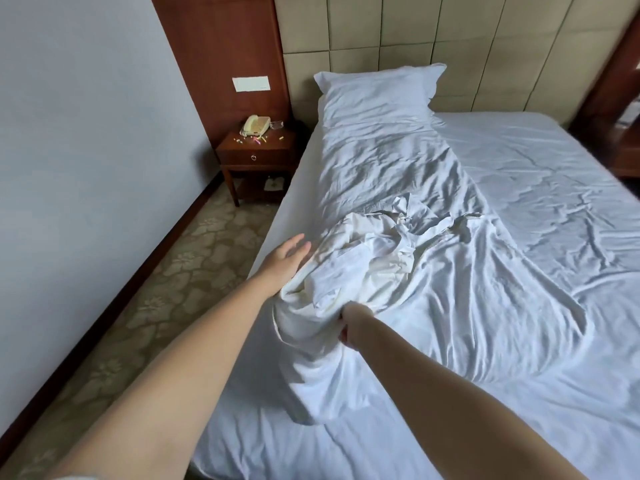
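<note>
Duvet cover (pixel 415 278) is spread lengthwise along the left half of the bed (pixel 561 161). It is crumpled, and its near left part is gathered into a raised bunch close to the bed's left edge.

The left hand (pixel 289 256) is held out at the end of a nearly straight arm and laid against the left side of the bunch. Its fingers (pixel 300 243) are kept straight and loosely spread, closed on nothing. The right hand (pixel 349 325) is reached forward from the lower right. Its fingers are curled into the cloth at the near side of the bunch, so a fold is gripped, and the fingertips are mostly hidden in the fabric. The bunch is kept between the two hands, which are set near each other.

The bed's left edge is found just beside the left hand. Beyond it a strip of patterned carpet (pixel 162 271) is left open up to the wall (pixel 86 133). A nightstand (pixel 258 155) with a telephone (pixel 255 125) is placed in the far corner. A pillow (pixel 374 95) is leaned against the padded headboard (pixel 485 46) at the far end. The right half of the bed is seen as a wide, flat, sheeted surface.
</note>
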Demonstrator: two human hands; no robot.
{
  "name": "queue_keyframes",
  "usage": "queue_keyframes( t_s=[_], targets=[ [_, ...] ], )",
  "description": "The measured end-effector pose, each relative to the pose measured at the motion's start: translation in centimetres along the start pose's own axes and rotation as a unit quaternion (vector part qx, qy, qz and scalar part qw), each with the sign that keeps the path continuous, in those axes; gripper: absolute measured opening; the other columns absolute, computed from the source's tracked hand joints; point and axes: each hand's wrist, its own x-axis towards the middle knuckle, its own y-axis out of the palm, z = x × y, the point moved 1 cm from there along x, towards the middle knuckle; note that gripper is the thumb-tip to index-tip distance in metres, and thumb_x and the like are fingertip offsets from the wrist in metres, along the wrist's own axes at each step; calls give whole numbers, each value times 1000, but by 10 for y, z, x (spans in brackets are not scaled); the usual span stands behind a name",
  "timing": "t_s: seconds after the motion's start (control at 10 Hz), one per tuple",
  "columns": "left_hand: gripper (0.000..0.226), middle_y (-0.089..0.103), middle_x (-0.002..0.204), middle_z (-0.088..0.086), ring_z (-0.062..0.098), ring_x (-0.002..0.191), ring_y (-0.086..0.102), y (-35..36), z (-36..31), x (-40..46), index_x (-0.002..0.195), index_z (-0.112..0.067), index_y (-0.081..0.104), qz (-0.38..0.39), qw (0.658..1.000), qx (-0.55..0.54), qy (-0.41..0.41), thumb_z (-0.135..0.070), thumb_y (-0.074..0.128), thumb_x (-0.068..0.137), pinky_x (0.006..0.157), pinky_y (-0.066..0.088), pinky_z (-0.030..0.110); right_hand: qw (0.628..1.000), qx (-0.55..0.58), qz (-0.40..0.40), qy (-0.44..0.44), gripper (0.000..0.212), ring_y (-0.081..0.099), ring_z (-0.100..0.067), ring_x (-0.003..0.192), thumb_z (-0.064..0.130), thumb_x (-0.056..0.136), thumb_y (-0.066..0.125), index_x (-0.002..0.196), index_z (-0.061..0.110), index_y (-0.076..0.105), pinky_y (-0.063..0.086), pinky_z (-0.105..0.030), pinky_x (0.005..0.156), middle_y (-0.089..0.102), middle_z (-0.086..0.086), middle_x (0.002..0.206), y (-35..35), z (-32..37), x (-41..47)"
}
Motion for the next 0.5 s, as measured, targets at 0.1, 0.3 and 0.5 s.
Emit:
queue_keyframes(
  t_s=[0.1,0.3,0.5],
  targets=[
    [48,51,138,-7,7,123,47,-28,15,-3,139,-28,49,30,998,-4,50,-46,51,94,100,38,22,987,6,10,-159,18,49,-13,60,5,95,43,80,11,51,45,-22,49,49,-1,73,53,28,-74],
    [47,54,133,-5,11,120,53,-72,52,4,141,-23,45,69,996,3,59,-31,53,96,98,36,19,941,-144,-93,-290,18,58,-28,82,5,89,43,90,6,61,47,-33,68,61,-15,87,96,10,-83],
    [58,35,149,-3,17,133,39,-72,69,16,149,-31,27,148,986,62,52,-32,50,96,95,31,23,978,-89,-65,-180,11,48,-18,61,11,89,50,78,12,53,36,-26,57,50,-6,71,95,5,-62]
  ],
)
